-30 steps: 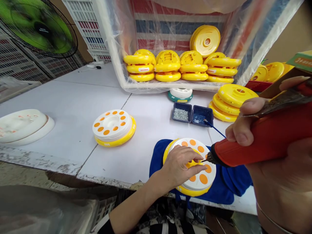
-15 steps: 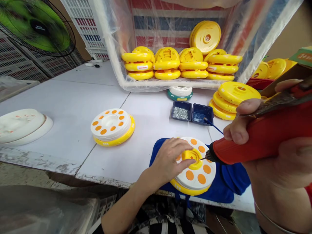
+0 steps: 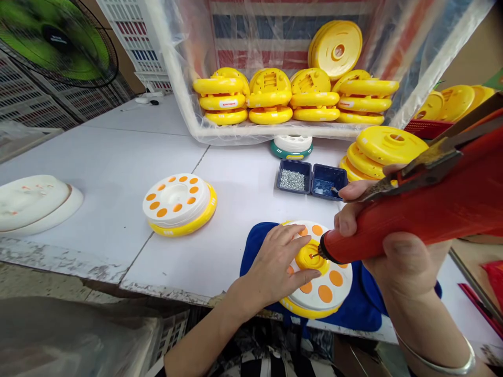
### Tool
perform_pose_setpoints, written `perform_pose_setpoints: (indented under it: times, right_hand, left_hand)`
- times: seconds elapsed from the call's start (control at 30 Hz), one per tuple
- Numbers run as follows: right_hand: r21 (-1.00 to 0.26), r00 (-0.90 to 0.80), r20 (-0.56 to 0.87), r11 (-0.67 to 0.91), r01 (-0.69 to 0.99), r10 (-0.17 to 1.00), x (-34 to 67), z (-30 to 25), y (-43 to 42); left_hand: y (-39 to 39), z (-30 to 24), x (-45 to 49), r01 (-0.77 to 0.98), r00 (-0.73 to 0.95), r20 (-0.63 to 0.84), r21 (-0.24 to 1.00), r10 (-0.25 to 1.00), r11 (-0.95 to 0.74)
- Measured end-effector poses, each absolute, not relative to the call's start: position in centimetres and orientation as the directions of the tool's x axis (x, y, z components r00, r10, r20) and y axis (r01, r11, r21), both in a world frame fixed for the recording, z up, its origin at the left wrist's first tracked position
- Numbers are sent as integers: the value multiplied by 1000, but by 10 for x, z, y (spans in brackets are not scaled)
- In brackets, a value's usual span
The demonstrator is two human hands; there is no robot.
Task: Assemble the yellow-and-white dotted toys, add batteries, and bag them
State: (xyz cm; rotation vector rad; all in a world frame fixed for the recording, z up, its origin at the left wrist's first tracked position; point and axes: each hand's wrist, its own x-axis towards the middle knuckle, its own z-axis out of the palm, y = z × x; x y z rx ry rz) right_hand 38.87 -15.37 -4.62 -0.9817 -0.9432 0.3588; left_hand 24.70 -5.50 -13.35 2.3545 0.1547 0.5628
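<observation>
My right hand [image 3: 396, 251] wraps around a red electric screwdriver [image 3: 408, 214]. Its thin bit reaches down into the centre of a round yellow hub [image 3: 308, 256]. The thumb and fingers of my left hand [image 3: 275, 262] curve around the hub's rim, holding it on the white disc. That white disc [image 3: 341, 280] has orange circles around it and sits on a yellow base [image 3: 310, 312]. A blue cloth [image 3: 251, 246] lies under the assembly. Whether a screw is at the bit's tip is too small to tell.
A similar white-and-yellow assembly [image 3: 178, 204] stands to the left, with a white oval piece [image 3: 35, 204] farther over. Ahead are a dark blue two-part tray [image 3: 310, 180] with small metal parts, a green-and-white piece [image 3: 291, 149], stacked yellow bases [image 3: 381, 149] and a plastic-lined box [image 3: 236, 139].
The screwdriver has moved left and its bit now meets the hub's centre. My left fingers have spread a little around the hub. The view has shifted slightly.
</observation>
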Motion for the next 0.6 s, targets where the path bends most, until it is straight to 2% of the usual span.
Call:
perform_pose_setpoints:
  times: [0.13,0.33,0.6]
  right_hand:
    - [-809,538,543,573,129,645,389,-47,-152]
    - [-833,539,481,552,35,691,386,-47,-154]
    - [-847,530,461,531,23,712,390,-48,-158]
  left_hand:
    - [-56,-134,249,-50,894,372,636,249,-770]
    - [-56,-133,252,-37,901,364,608,237,-793]
    - [-52,-130,240,-40,902,379,549,206,-835]
